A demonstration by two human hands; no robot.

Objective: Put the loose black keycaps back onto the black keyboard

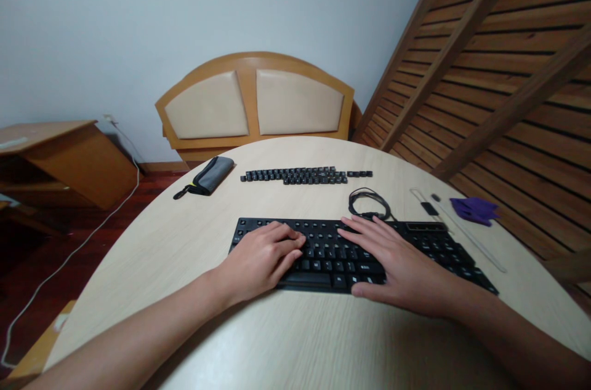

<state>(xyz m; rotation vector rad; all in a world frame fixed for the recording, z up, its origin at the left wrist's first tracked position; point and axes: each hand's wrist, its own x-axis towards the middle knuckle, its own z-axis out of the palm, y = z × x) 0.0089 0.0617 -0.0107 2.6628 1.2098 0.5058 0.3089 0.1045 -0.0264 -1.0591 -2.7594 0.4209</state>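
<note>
A black keyboard [307, 280] lies across the table in front of me, its upper rows showing bare sockets where keycaps are off. Over its left part is my left hand [265, 254], with thumb and fingers pinched together at the keys; whatever is between the fingertips is too small to make out. My right hand [392, 261] rests on the right-middle of the keyboard, fingers spread and holding nothing. Behind the keyboard, loose black keycaps [307, 175] stand in rows. A coiled black cable [369, 202] lies at the keyboard's back edge.
On the round table [184, 267] are a grey zip pouch [215, 176] at back left, a wire keycap puller [428, 207], a thin white stick [480, 243] and a purple cloth [475, 210] at right. A headboard [252, 101] stands behind; a slatted wooden panel [498, 70] leans at right.
</note>
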